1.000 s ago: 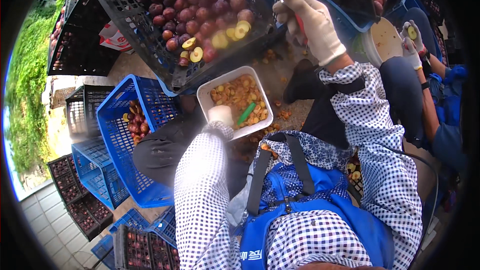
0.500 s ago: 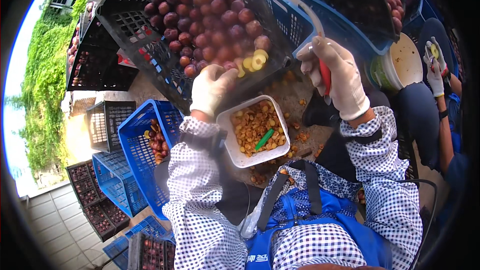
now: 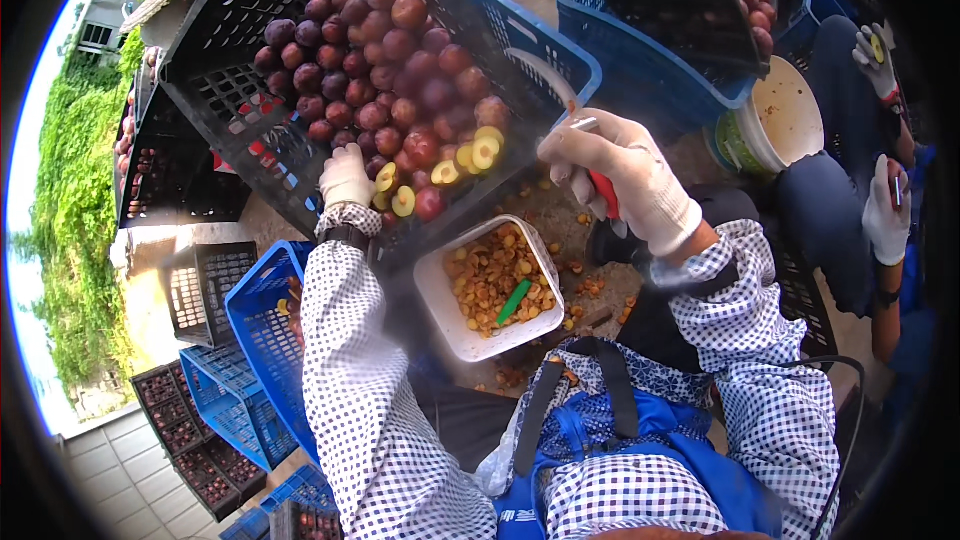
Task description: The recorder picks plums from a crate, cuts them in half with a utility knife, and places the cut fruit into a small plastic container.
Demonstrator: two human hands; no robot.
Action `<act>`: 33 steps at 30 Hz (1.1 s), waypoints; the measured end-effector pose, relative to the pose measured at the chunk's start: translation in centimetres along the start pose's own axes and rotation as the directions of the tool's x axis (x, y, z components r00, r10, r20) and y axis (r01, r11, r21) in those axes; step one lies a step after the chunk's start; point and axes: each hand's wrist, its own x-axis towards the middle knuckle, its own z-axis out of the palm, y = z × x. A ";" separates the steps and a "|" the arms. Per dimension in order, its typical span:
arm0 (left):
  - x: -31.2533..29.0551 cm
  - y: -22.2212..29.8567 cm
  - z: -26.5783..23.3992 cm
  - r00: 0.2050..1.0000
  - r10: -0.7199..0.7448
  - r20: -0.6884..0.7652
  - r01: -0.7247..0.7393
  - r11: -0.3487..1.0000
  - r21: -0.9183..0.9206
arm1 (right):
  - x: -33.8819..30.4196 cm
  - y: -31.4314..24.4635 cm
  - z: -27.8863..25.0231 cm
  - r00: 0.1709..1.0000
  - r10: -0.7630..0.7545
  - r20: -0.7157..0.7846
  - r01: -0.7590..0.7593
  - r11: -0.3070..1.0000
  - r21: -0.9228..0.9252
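Observation:
My left hand, in a whitish glove, reaches into a tilted black crate of dark red plums. Its fingers are curled against the plums at the near left; whatever they grip is hidden. Beside that hand, yellow-fleshed plum halves lie cut side up. My gloved right hand is raised right of the crate, closed round a red-handled tool. A pale curved blade-like part extends beyond the fist. Below the crate, a white tub holds brownish-yellow bits like plum stones and a green object.
Blue crates stand at left, with stacked black crates behind. Another blue crate and a white bucket are at upper right. A co-worker's gloved hands work at far right. Fruit scraps litter the ground.
My left hand has moved left, from the cut halves to whole plums. More halves now show in the crate. My right hand with the tool has shifted left and slightly down.

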 end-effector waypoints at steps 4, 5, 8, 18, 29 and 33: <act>-5.4 -3.6 -5.6 0.987 0.142 0.079 0.130 -0.401 -0.907 | 0.4 -0.2 -1.1 0.925 -0.356 0.131 0.290 0.887 0.359; -7.6 -3.2 -7.1 0.984 0.165 -0.068 0.032 -0.538 -0.843 | 0.2 -0.4 -0.5 0.878 -0.456 0.144 0.359 0.828 0.431; -14.2 0.1 -11.7 0.982 0.136 -0.131 0.046 -0.846 -0.532 | -1.3 -0.1 1.0 0.902 -0.354 0.245 0.304 0.927 0.219; -24.1 9.3 -10.0 0.992 0.130 -0.004 0.128 -0.981 -0.149 | -8.5 6.8 7.2 0.887 -0.327 0.325 0.374 0.923 -0.092; -27.1 12.2 -12.4 0.950 -0.022 0.312 0.118 -0.899 -0.421 | -8.8 9.0 8.4 0.666 -0.655 0.356 0.719 0.437 -0.541; -27.1 13.0 -10.7 0.929 -0.127 0.347 0.090 -0.832 -0.548 | -8.8 10.6 8.1 0.729 -0.570 0.380 0.660 0.437 -0.611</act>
